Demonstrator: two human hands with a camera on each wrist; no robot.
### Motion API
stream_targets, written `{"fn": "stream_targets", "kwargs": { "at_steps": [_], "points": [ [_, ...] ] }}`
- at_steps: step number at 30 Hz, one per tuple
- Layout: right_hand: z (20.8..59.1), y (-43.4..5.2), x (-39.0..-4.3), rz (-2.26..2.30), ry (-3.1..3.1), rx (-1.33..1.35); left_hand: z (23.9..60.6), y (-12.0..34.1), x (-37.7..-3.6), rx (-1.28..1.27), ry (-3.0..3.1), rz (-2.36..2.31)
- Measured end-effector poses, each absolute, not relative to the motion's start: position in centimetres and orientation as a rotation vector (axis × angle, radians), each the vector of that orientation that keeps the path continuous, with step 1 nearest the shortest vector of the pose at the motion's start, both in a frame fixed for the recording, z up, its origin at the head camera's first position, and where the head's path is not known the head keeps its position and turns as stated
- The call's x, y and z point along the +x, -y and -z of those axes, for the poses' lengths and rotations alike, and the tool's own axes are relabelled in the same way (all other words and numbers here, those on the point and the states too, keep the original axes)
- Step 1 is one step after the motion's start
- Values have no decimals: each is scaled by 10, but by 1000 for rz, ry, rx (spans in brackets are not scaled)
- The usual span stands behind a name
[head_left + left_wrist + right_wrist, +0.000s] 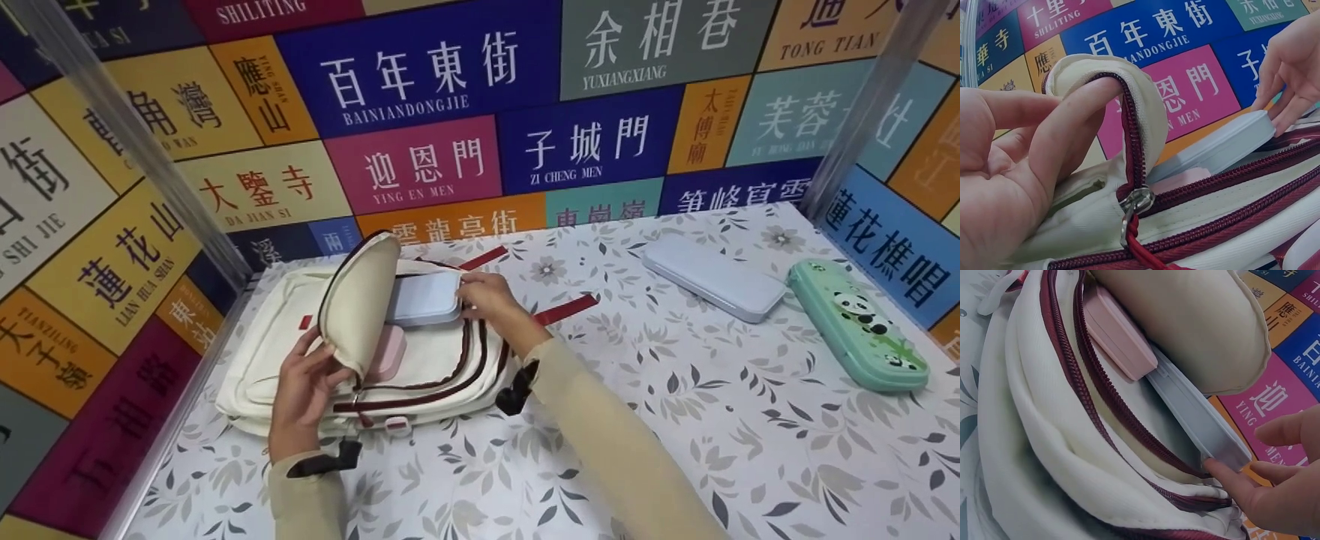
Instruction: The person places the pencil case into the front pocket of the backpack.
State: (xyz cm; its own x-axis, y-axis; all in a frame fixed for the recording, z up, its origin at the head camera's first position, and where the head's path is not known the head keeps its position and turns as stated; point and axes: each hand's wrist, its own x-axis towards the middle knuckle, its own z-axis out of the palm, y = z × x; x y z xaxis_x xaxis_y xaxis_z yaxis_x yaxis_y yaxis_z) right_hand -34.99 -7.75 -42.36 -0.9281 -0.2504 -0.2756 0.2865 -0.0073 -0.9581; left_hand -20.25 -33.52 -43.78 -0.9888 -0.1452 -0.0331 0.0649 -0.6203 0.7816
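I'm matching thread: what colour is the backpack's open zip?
The zip is maroon, clearest in the left wrist view.

Can't see the left end of the blue case (427,298) or part of the pink case (388,352) in the head view, the cream flap (360,304) is in the way. Left hand (1027,169) gets chopped by the left wrist cam's edge, same deal for the right hand (1278,495) in the right wrist one.

The backpack (277,341) is cream with maroon zips (1067,360); inside it are a pink case (388,352) and a pale-blue box (426,298). Right of the backpack, a pencil case (840,337) is mint green with black-and-white pandas (853,306). Under the backpack, the white tablecloth (660,352) has grey leaves (461,517).
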Motion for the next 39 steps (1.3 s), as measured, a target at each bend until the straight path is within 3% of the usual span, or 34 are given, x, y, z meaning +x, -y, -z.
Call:
{"fn": "stream_targets", "kwargs": {
  "at_steps": [32, 39],
  "points": [
    [431, 103, -345, 2141, -1431, -49, 440, 333, -206, 106, 1296, 2742],
    [440, 103, -341, 2073, -1713, -77, 441, 333, -205, 123, 1334, 2735]
  ]
}}
